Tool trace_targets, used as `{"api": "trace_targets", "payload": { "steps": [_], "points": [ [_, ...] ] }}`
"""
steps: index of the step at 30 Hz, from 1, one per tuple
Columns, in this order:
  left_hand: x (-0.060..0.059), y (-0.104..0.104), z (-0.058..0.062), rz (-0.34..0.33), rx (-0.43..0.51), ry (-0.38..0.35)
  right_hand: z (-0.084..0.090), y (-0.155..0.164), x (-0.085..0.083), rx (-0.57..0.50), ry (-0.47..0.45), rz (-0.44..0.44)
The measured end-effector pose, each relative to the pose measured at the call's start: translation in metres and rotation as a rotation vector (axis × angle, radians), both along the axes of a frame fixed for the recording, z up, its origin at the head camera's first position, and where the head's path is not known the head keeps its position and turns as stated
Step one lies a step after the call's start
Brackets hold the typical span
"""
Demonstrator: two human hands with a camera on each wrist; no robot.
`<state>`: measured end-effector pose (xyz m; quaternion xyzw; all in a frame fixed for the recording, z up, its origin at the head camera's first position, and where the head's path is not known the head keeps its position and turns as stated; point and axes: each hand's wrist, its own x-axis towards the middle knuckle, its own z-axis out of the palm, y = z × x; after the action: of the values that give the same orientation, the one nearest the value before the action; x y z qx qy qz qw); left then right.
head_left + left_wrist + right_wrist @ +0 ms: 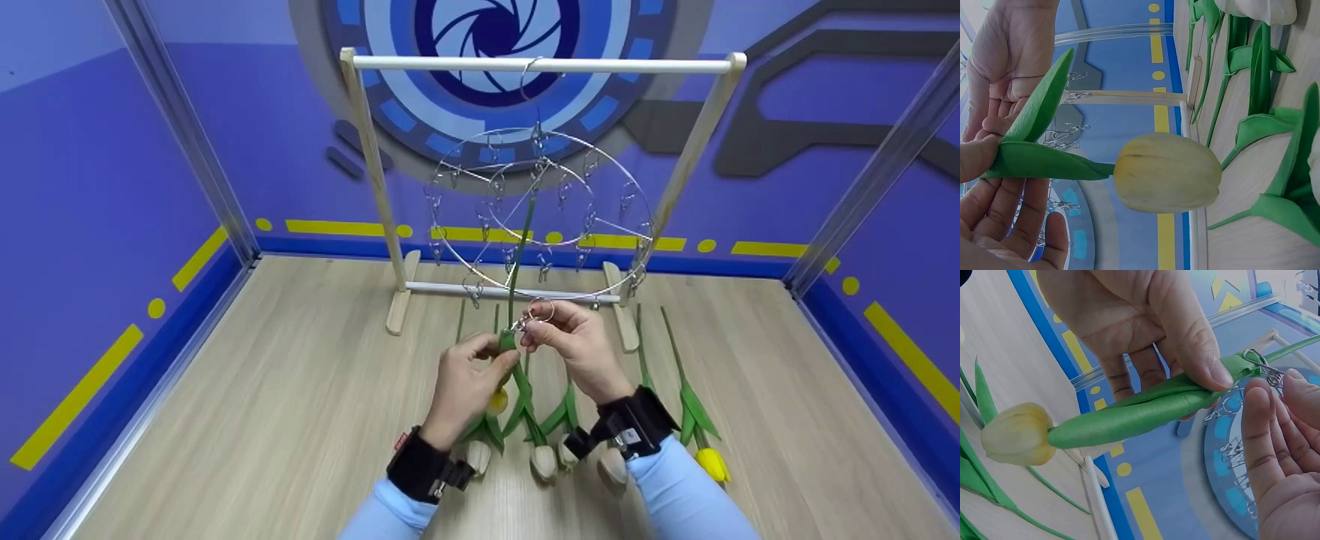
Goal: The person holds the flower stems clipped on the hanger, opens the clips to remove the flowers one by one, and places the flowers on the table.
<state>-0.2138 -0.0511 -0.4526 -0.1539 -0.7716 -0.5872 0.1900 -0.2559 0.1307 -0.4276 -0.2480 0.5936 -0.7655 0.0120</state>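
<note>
The artificial tulip (501, 390) hangs head down between the person's two hands, above the wooden floor (285, 420) and just in front of the wooden rack (540, 65); its pale yellow bloom points toward the person and its green stem runs up toward the round wire hanger (541, 217) that dangles from the rack's top bar. The left hand (466, 379) pinches the folded green leaf and stem between thumb and fingers, which the right wrist view shows plainly, the thumb pressing the leaf near its upper end. The right hand (574, 341) pinches a small metal clip (525, 322) between thumb and forefinger, and that clip touches the stem right beside the left thumb; whether it already bites the stem cannot be told. More metal clips hang around the wire hanger's rings. On the floor beneath the hands lie several other tulips (701, 420) in a row, stems pointing toward the rack, most with pale blooms and one at the right with a bright yellow bloom
</note>
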Motion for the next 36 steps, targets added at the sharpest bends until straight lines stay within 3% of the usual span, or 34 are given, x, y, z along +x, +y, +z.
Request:
{"api": "trace_targets", "payload": {
  "steps": [19, 36],
  "points": [
    [0.0028, -0.0013, 0.0006, -0.034, -0.019, -0.015, 0.0006, 0.0025, -0.0008, 0.058, 0.009, -0.035],
    [0.0020, -0.0050, -0.0013, -0.058, -0.030, -0.023, 0.0000, 0.0022, -0.0026, 0.048, 0.023, -0.035]
  ]
}}
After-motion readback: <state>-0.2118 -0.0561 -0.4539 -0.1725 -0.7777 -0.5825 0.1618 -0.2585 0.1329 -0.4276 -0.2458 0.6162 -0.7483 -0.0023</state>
